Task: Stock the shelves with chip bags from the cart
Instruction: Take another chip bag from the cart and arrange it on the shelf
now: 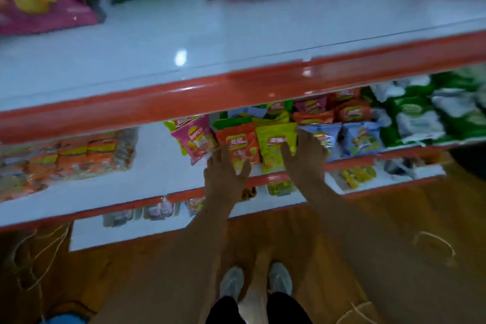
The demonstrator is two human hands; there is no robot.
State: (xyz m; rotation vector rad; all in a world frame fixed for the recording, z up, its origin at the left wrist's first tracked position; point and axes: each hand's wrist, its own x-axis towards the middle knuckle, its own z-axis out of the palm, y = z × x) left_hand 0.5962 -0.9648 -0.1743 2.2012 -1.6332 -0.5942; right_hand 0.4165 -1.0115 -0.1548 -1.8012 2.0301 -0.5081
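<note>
Both my hands reach to the middle shelf (pixel 163 173), fingers spread and holding nothing. My left hand (pixel 224 171) lies over the lower edge of an orange chip bag (pixel 238 143). My right hand (pixel 305 158) lies on a yellow-green chip bag (pixel 274 143), beside a light blue bag (pixel 327 139). A pink bag (pixel 197 141) leans tilted at the left of this row. More small bags stand behind them. The view is blurred. No cart is in view.
The upper shelf (pixel 236 39) has a red front rail and large purple, green and red bags at its back. Orange packs (pixel 68 158) lie left on the middle shelf, green-white bags (pixel 415 118) right. A lower shelf, wooden floor and my shoes (pixel 255 281) lie below.
</note>
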